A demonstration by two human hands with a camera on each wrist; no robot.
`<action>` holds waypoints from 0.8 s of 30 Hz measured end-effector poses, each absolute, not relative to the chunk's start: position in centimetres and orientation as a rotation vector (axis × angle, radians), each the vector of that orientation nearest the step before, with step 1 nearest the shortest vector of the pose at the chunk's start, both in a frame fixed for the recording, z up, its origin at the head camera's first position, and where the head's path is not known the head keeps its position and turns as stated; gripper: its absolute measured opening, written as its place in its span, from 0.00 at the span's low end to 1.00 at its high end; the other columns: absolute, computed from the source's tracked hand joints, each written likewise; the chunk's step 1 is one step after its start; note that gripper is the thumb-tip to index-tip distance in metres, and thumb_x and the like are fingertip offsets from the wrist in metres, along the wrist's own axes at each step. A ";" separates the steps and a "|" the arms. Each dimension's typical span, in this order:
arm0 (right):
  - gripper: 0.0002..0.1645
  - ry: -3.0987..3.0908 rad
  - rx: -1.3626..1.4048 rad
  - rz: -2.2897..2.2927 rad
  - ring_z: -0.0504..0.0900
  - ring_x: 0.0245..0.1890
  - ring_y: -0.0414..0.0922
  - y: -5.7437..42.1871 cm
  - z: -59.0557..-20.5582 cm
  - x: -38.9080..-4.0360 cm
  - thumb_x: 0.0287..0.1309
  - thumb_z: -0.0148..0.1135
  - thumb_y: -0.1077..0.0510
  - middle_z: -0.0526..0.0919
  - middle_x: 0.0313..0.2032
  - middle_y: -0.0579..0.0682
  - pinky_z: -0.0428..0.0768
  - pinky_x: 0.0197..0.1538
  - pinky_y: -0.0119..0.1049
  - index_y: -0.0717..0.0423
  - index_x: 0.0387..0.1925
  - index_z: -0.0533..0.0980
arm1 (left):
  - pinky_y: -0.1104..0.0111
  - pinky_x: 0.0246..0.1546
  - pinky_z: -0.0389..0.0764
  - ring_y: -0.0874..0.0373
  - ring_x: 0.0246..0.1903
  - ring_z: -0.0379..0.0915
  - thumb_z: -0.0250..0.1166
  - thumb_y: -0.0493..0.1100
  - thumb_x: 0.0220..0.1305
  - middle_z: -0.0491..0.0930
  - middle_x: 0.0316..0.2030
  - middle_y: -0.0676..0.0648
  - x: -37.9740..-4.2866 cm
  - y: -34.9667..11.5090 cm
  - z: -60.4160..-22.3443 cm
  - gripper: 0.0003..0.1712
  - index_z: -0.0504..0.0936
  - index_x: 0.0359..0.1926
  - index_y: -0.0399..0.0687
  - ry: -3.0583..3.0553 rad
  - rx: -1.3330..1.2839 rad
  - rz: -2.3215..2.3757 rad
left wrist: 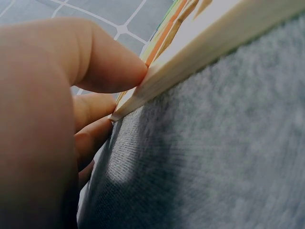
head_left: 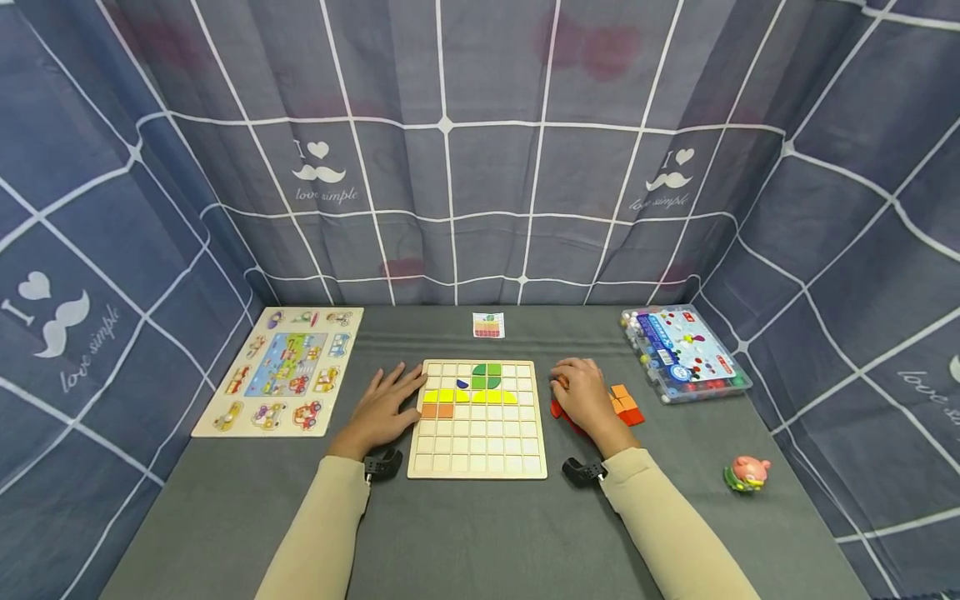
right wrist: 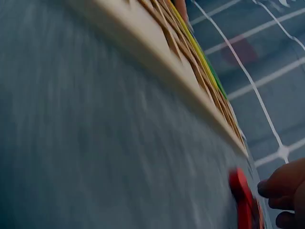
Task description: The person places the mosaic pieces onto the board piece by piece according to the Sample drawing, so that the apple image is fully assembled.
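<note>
The wooden grid board lies flat in the middle, with green pieces, a small dark blue piece, a row of yellow pieces and two orange tiles in its cells. My left hand rests along the board's left side, fingers spread; in the left wrist view its thumb touches the wooden edge. To the right of the board, my right hand is over loose red pieces, fingers bent, with an orange tile at its fingertips.
Loose orange tiles lie beside the right hand. A picture card is behind the board. Left is a vehicle puzzle board; right are a clear plastic case of beads and a pink-and-green figurine. Curtains enclose the table's back and sides.
</note>
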State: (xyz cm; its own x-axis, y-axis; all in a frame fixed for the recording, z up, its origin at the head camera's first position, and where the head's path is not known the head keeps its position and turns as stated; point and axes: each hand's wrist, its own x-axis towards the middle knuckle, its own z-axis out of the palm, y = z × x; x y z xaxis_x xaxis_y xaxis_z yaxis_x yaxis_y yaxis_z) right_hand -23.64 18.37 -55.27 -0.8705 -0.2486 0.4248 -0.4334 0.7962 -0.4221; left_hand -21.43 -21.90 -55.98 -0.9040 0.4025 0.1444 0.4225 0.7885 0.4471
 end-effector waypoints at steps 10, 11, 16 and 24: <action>0.09 -2.682 0.462 0.713 0.83 0.47 0.60 20.1 -55.3 -23.4 0.58 0.73 0.66 0.88 0.45 0.58 0.80 0.56 0.58 0.64 0.40 0.90 | 0.45 0.79 0.34 0.45 0.80 0.44 0.61 0.48 0.67 0.58 0.80 0.49 -21.4 -22.1 -56.1 0.41 0.67 0.80 0.50 -2.938 -0.669 -0.767; 0.09 -2.686 0.462 0.708 0.83 0.47 0.59 20.0 -55.3 -23.4 0.58 0.73 0.67 0.88 0.45 0.58 0.80 0.56 0.57 0.63 0.41 0.90 | 0.45 0.79 0.34 0.45 0.80 0.44 0.61 0.48 0.67 0.58 0.80 0.49 -21.4 -22.0 -56.1 0.41 0.68 0.80 0.49 -2.937 -0.668 -0.770; 0.08 -2.700 0.456 0.692 0.83 0.47 0.59 19.6 -55.4 -23.2 0.61 0.73 0.67 0.88 0.45 0.58 0.79 0.57 0.58 0.62 0.42 0.90 | 0.45 0.79 0.34 0.44 0.80 0.45 0.62 0.47 0.67 0.58 0.80 0.50 -21.4 -22.0 -56.1 0.41 0.68 0.80 0.50 -2.940 -0.663 -0.769; 0.11 -2.633 0.465 0.811 0.85 0.49 0.58 18.7 -54.9 -22.5 0.60 0.75 0.68 0.87 0.47 0.57 0.81 0.60 0.57 0.63 0.45 0.89 | 0.46 0.79 0.33 0.45 0.80 0.43 0.61 0.48 0.68 0.57 0.80 0.50 -21.5 -22.0 -56.1 0.41 0.67 0.81 0.51 -2.949 -0.666 -0.752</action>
